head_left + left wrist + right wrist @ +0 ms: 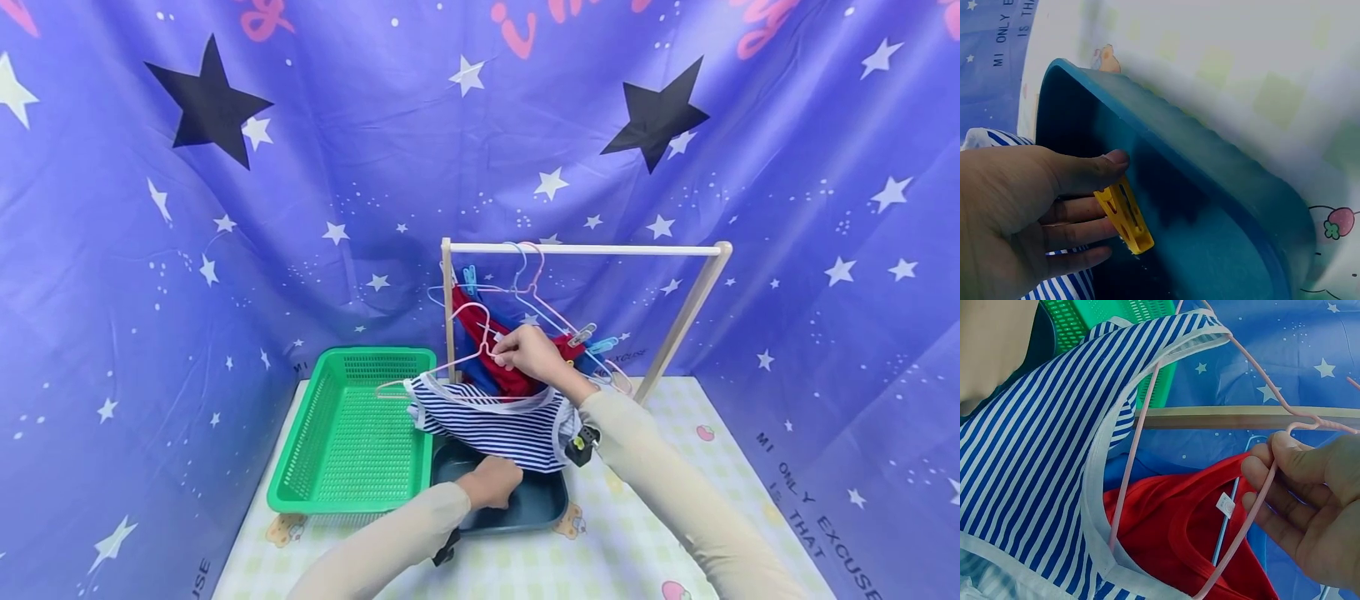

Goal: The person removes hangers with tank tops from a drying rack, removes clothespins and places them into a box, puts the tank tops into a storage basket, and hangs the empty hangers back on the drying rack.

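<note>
My right hand (532, 354) pinches a pink hanger (1251, 515) near its neck. From that hanger hangs a blue-and-white striped sleeveless top (495, 429), its neckline facing the right wrist camera. Low over the dark teal basin (551, 500), my left hand (495, 482) holds a yellow clothespin (1129, 219) between thumb and fingers. The striped top overlaps the far part of the basin. Behind my right hand, a red garment (1154, 494) with a white tag hangs from the drying rack (600, 249), beside a blue garment.
A green slotted basket (375, 450) stands left of the basin. The rack's wooden right leg (682, 321) slants down behind my right forearm. Blue clothespins (469, 279) and a grey clothespin (582, 335) sit on the hanging clothes. A star-printed curtain (360, 167) surrounds the table.
</note>
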A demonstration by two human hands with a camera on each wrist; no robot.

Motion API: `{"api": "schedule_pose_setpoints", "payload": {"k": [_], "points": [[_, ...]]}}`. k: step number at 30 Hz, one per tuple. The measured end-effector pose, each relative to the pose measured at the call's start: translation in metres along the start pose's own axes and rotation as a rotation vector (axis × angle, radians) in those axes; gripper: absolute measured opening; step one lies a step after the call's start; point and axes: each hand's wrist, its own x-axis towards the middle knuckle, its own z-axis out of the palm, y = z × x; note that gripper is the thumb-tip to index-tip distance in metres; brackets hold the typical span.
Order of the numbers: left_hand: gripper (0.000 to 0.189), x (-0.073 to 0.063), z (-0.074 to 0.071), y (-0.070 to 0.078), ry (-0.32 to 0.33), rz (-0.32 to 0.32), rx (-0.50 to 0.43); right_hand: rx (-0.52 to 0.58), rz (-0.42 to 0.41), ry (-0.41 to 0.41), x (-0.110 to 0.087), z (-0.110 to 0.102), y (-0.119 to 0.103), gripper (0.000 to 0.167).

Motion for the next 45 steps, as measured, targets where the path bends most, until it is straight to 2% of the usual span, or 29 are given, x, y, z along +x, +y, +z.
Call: {"api": "schedule_pose_setpoints", "payload": {"k": [4, 9, 13, 20, 30, 34, 39, 45], "points": [[0.023, 0.004, 0.002, -0.001, -0.002, 0.004, 0.019, -0.008, -0.004, -0.003, 0.001, 0.000, -0.002, 0.010], [0.015, 0.008, 0.004, -0.003, -0.031, -0.031, -0.025, -0.021, -0.016, 0.001, 0.004, 0.001, -0.001, 0.010], [0.016, 0.011, 0.007, -0.006, -0.030, -0.059, -0.037, -0.041, -0.017, 0.009, 0.006, 0.002, -0.001, 0.010], [0.018, 0.013, 0.008, -0.011, -0.030, -0.061, -0.015, -0.067, -0.029, 0.023, 0.009, 0.002, -0.003, 0.009], [0.018, 0.010, 0.014, -0.014, -0.073, -0.059, 0.018, -0.107, -0.020, 0.032, 0.009, -0.004, -0.005, 0.012], [0.015, 0.004, 0.013, -0.014, -0.086, -0.044, -0.005, -0.119, -0.016, 0.033, 0.010, -0.006, -0.003, 0.013], [0.015, -0.002, 0.013, -0.012, -0.076, -0.030, -0.004, -0.125, -0.030, 0.032, 0.012, -0.006, 0.000, 0.012], [0.020, -0.003, 0.019, -0.013, -0.052, -0.012, 0.024, -0.125, -0.039, 0.029, 0.013, -0.006, 0.000, 0.012]]}}
